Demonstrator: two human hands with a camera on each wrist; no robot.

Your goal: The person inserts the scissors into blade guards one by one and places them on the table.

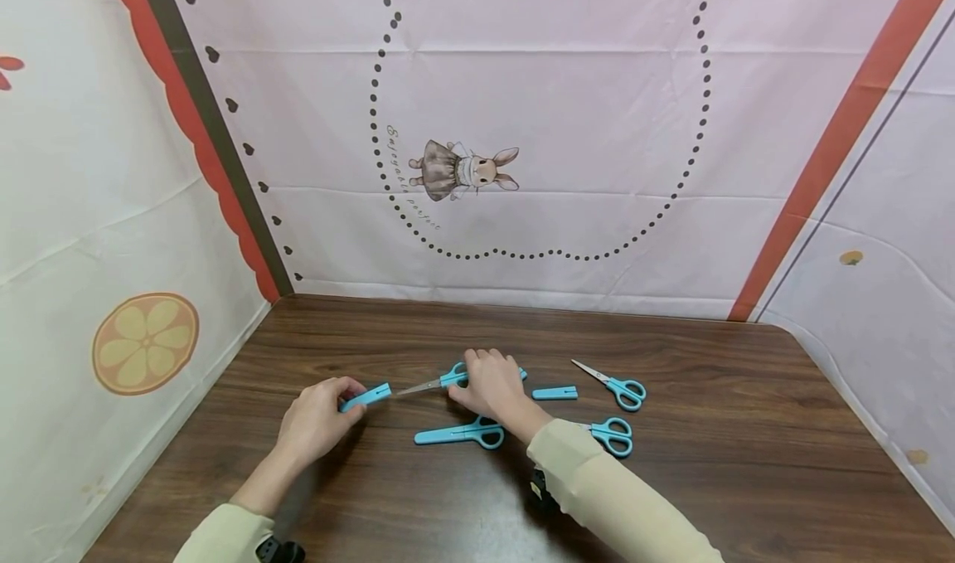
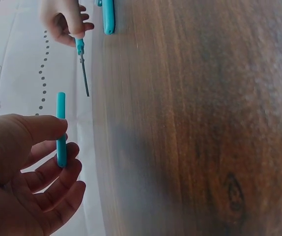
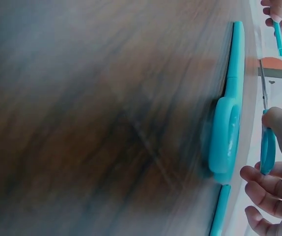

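My left hand (image 1: pixel 317 418) pinches a blue scissors cover (image 1: pixel 373 395) between thumb and fingers, its slotted end pointing right. Opposite it, my right hand (image 1: pixel 488 387) holds a pair of blue-handled scissors (image 1: pixel 425 386) by the handle loops. The closed metal blades point left, their tip just short of the cover's end. In the left wrist view the cover (image 2: pixel 61 142) stands in line below the scissors' tip, with a small gap between. The right wrist view shows thumb and fingers on the scissors' handle (image 3: pixel 267 147).
Nearer me lies a pair of scissors in its blue cover (image 1: pixel 455 434). Right of my right hand are a loose blue cover (image 1: pixel 555 393) and bare scissors (image 1: pixel 625 393). Another pair of scissors (image 1: pixel 613 437) is partly hidden by my right arm. A patterned cloth (image 1: pixel 559 215) hangs behind the wooden table (image 1: pixel 373 505).
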